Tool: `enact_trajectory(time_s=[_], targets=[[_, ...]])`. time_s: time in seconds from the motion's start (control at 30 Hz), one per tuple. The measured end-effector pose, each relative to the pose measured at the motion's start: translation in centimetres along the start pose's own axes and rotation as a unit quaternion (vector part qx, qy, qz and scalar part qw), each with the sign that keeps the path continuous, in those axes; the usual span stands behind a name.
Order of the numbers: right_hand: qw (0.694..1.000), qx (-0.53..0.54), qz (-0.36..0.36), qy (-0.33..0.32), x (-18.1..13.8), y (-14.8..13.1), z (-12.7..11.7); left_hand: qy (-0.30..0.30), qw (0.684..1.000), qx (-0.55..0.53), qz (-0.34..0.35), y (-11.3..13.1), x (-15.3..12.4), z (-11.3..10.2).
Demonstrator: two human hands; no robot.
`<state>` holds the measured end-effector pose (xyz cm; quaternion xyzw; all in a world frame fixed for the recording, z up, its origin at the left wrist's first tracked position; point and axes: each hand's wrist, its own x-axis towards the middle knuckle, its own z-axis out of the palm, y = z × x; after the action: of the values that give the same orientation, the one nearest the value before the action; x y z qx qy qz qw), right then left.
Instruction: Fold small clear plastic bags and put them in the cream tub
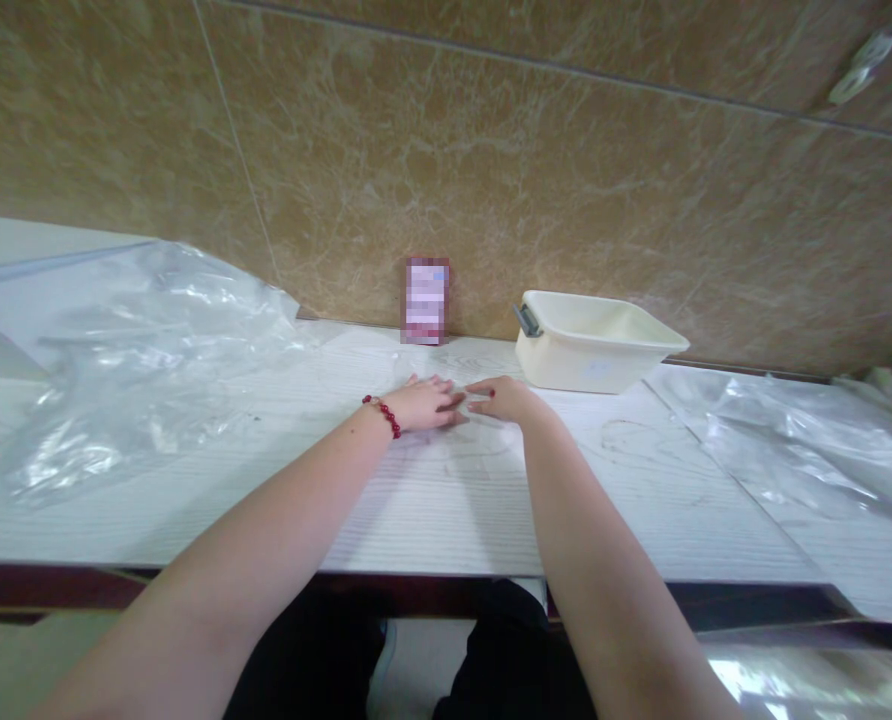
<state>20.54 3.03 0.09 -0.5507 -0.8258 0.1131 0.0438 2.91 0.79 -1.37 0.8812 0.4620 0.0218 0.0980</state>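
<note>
My left hand [425,405], with a red bead bracelet [384,414] at the wrist, lies palm down on the white table, its fingers stretched out. Close on its right, my right hand [504,400] has its thumb and fingers extended and apart, pointing left toward the left hand's fingertips. Beneath and around both hands there seems to be a thin clear plastic film [476,462]; its outline is faint, and I cannot tell how far it reaches. No grip on it is visible in either hand.
A cream plastic bin [588,370] with a grey handle clip stands right of my hands, near the marbled wall. A phone-like pinkish blurred item [425,302] leans upright behind them. Clear plastic bags [146,370] lie at the left, and more clear plastic [806,440] at the right.
</note>
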Motion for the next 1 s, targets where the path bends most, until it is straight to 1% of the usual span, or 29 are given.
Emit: enact_trajectory(time_s=[0.07, 0.2, 0.47, 0.57, 0.73, 0.9, 1.0], targets=[[1.000, 0.007, -0.003, -0.015, -0.1, 0.1, -0.2, -0.016, 1.000, -0.012, -0.015, -0.5, -0.2, -0.2], [0.999, 0.011, -0.011, -0.045, -0.4, 0.3, -0.6, -0.022, 0.998, -0.039, -0.049, -1.2, -0.7, -0.9], [0.996, -0.036, 0.005, -0.079, -0.6, 0.5, -1.2, -0.025, 0.995, -0.054, -0.085, -1.3, -1.6, -1.8], [0.997, -0.045, 0.013, -0.064, -0.5, 0.5, -0.9, -0.029, 0.995, -0.043, -0.086, -1.4, -1.6, -1.9], [0.997, -0.071, 0.029, -0.006, 0.3, 0.4, 0.2, -0.032, 0.996, -0.036, -0.079, -1.4, -1.7, -1.8], [0.995, -0.080, 0.068, 0.002, 1.0, 0.2, 1.0, -0.002, 0.995, -0.053, -0.080, -1.4, -1.7, -1.8], [0.994, -0.084, 0.073, 0.009, 1.1, 0.1, 1.2, 0.004, 0.996, -0.039, -0.085, -1.5, -1.6, -1.9]])
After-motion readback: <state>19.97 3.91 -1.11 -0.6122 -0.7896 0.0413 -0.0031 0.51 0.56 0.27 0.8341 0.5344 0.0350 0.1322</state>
